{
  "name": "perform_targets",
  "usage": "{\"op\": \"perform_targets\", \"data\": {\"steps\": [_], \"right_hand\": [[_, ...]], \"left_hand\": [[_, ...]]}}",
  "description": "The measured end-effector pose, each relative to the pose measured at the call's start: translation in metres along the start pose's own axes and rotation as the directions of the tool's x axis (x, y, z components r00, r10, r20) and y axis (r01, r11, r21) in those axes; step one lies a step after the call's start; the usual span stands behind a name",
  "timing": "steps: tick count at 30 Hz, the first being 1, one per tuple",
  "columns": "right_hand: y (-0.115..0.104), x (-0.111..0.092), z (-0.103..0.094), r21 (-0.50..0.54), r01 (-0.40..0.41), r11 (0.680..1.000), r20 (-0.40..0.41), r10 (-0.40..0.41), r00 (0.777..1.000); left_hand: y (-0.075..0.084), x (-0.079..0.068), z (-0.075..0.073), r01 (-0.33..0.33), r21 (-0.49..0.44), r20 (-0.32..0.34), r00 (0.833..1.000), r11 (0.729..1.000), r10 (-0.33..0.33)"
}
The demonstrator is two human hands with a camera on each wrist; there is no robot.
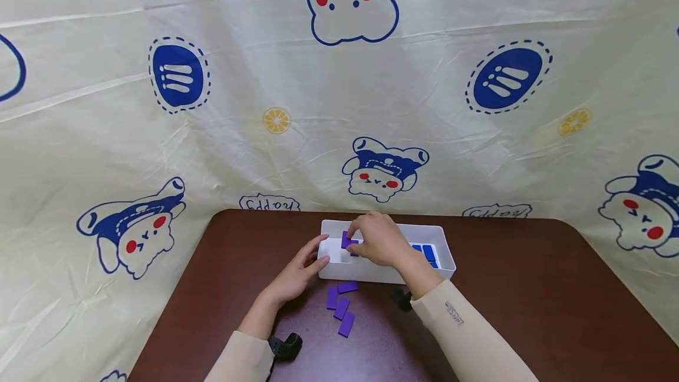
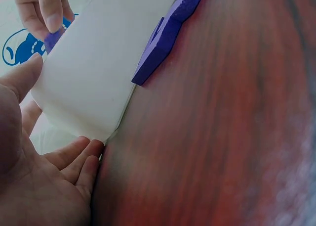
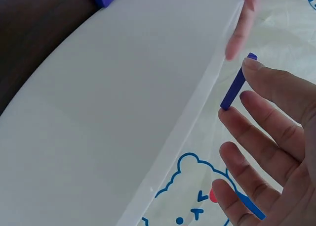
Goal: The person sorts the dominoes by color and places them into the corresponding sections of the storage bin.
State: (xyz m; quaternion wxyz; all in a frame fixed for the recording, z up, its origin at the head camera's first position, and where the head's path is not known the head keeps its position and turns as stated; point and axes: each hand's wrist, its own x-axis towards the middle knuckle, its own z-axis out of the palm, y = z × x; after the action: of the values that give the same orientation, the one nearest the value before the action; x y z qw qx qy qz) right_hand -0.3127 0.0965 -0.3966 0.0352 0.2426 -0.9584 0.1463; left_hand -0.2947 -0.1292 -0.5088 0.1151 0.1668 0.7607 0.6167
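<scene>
In the head view my right hand reaches into a long white box and pinches a flat purple block between thumb and fingertips. The right wrist view shows that block edge-on, with the other fingers spread. My left hand rests against the box's left end, its thumb by the front corner. In the left wrist view its fingers touch the box's lower corner, loosely extended. Part of another dark piece shows beneath the right hand, mostly hidden.
Several purple blocks lie loose on the brown table before the box. Blue blocks lie inside its right end. A patterned cloth hangs behind the table.
</scene>
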Motion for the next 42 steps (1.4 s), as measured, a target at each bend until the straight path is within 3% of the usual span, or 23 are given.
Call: {"op": "perform_targets", "data": {"steps": [22,30,42], "right_hand": [[0.017,0.031,0.032,-0.053,-0.058,0.997,0.078,0.063,0.995],[0.015,0.039,0.049,-0.007,-0.024,1.0,0.132,0.024,0.991],[0.019,0.042,0.045,-0.026,-0.039,0.999,0.134,0.042,0.99]], "left_hand": [[-0.008,-0.001,0.006,0.023,-0.015,0.014,1.0,1.0,-0.023],[-0.011,-0.009,0.002,0.039,-0.014,-0.016,0.999,0.999,-0.039],[-0.004,0.001,0.001,0.006,-0.005,0.017,1.0,1.0,-0.006]]}}
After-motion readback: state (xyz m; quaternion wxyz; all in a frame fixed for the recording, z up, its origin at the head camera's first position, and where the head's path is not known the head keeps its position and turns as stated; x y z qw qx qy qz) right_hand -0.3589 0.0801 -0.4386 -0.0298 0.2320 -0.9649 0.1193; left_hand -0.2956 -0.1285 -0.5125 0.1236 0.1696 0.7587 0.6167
